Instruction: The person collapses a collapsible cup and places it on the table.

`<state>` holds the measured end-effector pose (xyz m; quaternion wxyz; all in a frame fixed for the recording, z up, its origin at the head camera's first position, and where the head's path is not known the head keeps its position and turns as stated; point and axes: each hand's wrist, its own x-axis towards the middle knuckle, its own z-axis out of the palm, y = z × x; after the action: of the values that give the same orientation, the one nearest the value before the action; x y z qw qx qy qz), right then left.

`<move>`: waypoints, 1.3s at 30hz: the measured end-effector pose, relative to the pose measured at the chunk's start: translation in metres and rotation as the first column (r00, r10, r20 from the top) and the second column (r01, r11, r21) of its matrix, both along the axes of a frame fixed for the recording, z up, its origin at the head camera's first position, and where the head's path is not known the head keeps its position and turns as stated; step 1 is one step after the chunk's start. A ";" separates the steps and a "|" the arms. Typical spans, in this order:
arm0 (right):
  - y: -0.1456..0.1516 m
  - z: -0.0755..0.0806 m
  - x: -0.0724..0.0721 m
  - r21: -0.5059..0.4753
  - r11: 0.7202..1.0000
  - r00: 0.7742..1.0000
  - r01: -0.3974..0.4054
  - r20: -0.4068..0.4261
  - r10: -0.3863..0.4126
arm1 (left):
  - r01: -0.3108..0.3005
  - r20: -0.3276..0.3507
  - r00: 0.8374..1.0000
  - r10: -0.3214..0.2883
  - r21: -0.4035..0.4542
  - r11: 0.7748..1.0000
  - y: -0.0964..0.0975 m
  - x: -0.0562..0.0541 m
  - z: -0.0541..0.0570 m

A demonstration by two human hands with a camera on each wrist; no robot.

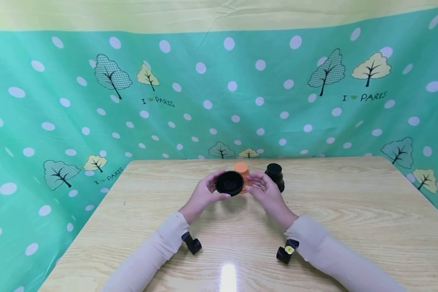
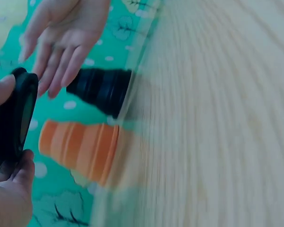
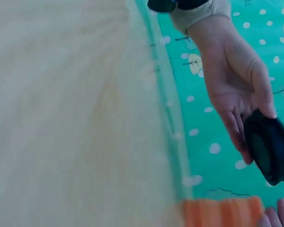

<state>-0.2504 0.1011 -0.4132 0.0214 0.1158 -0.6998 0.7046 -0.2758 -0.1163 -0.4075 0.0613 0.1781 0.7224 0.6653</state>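
Note:
My left hand [image 1: 207, 187] holds a flattened black collapsible cup [image 1: 229, 183] by its edge, thumb on one side and fingers on the other. The cup's round face, with concentric rings, is turned toward the head view; in the left wrist view it appears edge-on above the table. Beside it is my right hand [image 1: 264, 187], its fingers extended toward the cup's edge and nothing in its grasp. Behind the hands an orange ribbed collapsible cup [image 2: 80, 149] stands extended, wide end down. To its right stands a black extended cup [image 2: 102, 90], also wide end down.
The light wooden table [image 1: 149, 211] ends at a back edge just behind the cups. Beyond it hangs a green dotted cloth [image 1: 190, 89]. Each wrist carries a small black camera, such as the right one [image 1: 284, 254].

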 end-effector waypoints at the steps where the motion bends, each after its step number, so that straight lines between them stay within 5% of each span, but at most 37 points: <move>1: -0.002 -0.002 0.000 -0.030 0.999 0.999 0.022 0.036 -0.021 | -0.019 0.023 1.000 0.019 0.019 1.000 -0.004 -0.002 -0.001; 5: -0.010 -0.010 0.000 -0.100 0.991 0.989 0.090 0.128 -0.077 | -0.116 0.115 0.987 0.108 0.067 0.991 -0.019 -0.013 -0.006; 9: -0.015 -0.014 -0.001 -0.116 0.983 0.983 0.139 0.134 -0.124 | -0.166 0.174 0.973 0.154 0.057 0.984 -0.031 -0.025 -0.011; 19: -0.033 -0.018 -0.021 -0.133 0.951 0.953 0.279 0.162 -0.257 | -0.149 0.285 0.949 0.132 0.038 0.988 -0.054 -0.059 -0.025; 30: -0.044 -0.028 -0.035 -0.113 0.944 0.938 0.309 0.197 -0.284 | -0.133 0.252 0.958 0.134 -0.024 0.991 -0.071 -0.076 -0.037; 39: -0.030 -0.031 -0.055 -0.035 0.978 0.961 0.206 0.198 -0.195 | -0.026 0.175 0.983 0.051 -0.143 0.989 -0.071 -0.079 -0.037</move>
<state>-0.3055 0.0707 -0.4446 0.0276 -0.0254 -0.6869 0.7258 -0.3544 -0.1878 -0.4450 0.1253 0.0992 0.7622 0.6273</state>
